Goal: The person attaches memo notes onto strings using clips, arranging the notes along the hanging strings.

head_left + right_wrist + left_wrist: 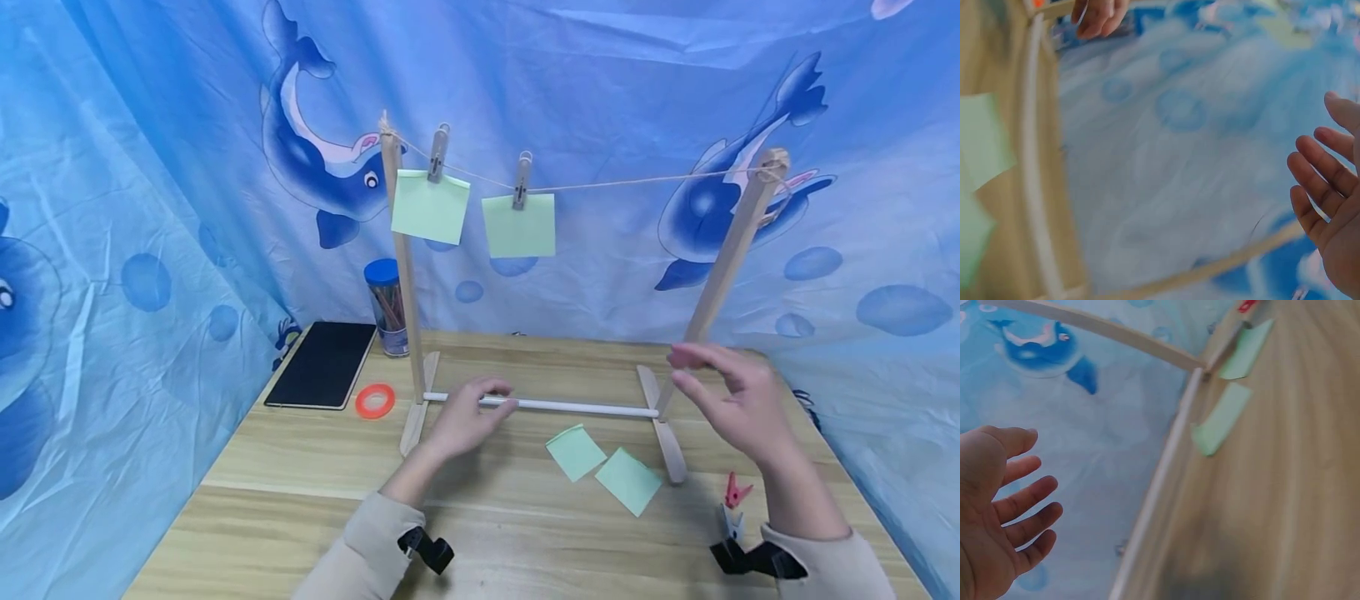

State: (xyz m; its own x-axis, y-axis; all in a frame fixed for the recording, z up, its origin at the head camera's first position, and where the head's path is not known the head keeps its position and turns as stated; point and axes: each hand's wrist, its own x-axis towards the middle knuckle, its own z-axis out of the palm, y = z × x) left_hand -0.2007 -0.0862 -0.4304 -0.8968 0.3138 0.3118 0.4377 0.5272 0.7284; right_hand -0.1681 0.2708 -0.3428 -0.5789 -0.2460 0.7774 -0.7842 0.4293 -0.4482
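My left hand (468, 419) hovers by the white crossbar (577, 407) of a wooden stand, fingers relaxed and holding nothing. Near the right post (731, 242) is my right hand (738, 404), its fingers loosely spread and also without anything in them. A string (622, 182) runs between the post tops. Two grey clothespins (438, 154) (522, 182) clip two pale green sticky notes (429, 210) (520, 235) to its left half. Two more green notes (576, 454) (628, 482) lie on the table in front of the crossbar.
A red clothespin (737, 490) and a grey one (732, 522) lie beside the right wrist. Behind the left post (405, 283) stands a blue-lidded jar (387, 308) of pencils. A black notebook (322, 365) and an orange tape roll (375, 402) occupy the table's left.
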